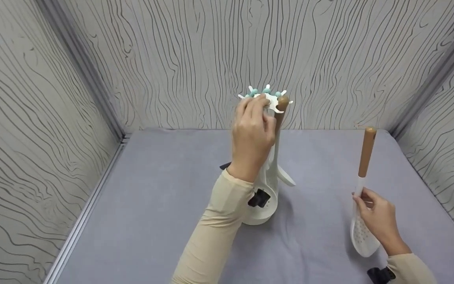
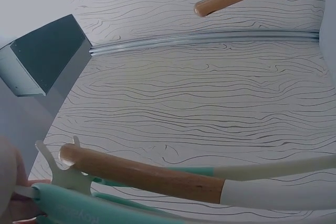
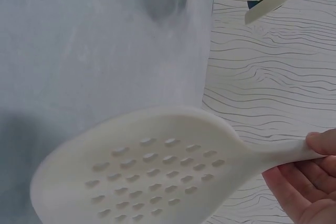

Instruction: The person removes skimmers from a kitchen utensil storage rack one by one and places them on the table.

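My left hand (image 1: pixel 252 132) grips the white top of a utensil rack (image 1: pixel 271 103) with its fingers. Teal-handled utensils (image 2: pixel 105 205) hang around that top, along with one wooden-handled utensil (image 2: pixel 142 177). My wrist and sleeve hide part of the rack. Off to the right, my right hand (image 1: pixel 380 219) pinches the white neck of a slotted spoon (image 3: pixel 152 169) between thumb and fingers. The spoon is held upright, wooden handle (image 1: pixel 367 152) up and perforated head down. Whether its head touches the cloth, I cannot tell.
A grey-lilac cloth (image 1: pixel 152 221) covers the table. Wood-patterned panels (image 1: pixel 187 63) enclose the back and both sides, with metal rails (image 1: pixel 81 221) along the edges. Heads of hanging utensils (image 1: pixel 286 176) stick out low around the rack.
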Demonstrator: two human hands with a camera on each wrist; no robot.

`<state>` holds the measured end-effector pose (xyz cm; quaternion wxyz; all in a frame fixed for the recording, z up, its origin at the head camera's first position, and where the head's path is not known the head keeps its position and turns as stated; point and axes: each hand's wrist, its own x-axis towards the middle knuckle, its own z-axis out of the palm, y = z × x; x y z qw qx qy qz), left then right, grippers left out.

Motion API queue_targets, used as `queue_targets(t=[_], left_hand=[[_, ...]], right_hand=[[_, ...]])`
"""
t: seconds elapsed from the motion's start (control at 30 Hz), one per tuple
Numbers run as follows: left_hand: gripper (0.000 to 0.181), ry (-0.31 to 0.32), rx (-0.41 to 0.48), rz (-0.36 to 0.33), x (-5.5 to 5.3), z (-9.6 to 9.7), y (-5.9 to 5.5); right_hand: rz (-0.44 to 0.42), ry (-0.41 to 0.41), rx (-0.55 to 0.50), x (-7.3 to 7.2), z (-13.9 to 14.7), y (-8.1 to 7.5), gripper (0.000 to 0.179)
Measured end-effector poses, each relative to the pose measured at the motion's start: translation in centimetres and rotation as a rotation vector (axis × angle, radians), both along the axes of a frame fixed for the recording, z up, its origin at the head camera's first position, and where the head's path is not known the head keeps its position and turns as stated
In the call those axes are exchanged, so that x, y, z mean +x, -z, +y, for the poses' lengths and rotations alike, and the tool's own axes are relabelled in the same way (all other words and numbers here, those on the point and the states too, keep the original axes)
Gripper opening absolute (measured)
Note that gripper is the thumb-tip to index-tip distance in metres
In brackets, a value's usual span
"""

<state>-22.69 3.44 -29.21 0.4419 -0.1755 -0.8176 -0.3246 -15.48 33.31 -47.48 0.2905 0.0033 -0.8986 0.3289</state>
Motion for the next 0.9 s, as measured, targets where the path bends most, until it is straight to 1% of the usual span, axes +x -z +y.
queue_targets(t=[0.27, 0.4, 0.63, 0.7, 0.9], left_hand=[[0.02, -0.006, 0.004, 0.012, 0.0, 0.0, 0.1], [0.021, -0.016, -0.004, 0.01, 0.0, -0.1, 0.0], [0.021, -0.013, 0.006, -0.001, 0.0, -0.1, 0.0], [0.021, -0.014, 0.007, -0.002, 0.0, -0.1, 0.0], [0.02, -0.016, 0.003, -0.016, 0.1, 0.0, 0.0]], right_hand=[[-0.009, 0.022, 0.021, 0.4, 1.0, 0.2, 0.022], [-0.016, 0.018, 0.046, 0.4, 1.6, 0.2, 0.024], [-0.019, 0.014, 0.08, 0.5, 3.1, 0.3, 0.025], [-0.036, 0.018, 0.09, 0.6, 3.6, 0.4, 0.025], [-0.125, 0.045, 0.116, 0.8, 4.9, 0.5, 0.027]])
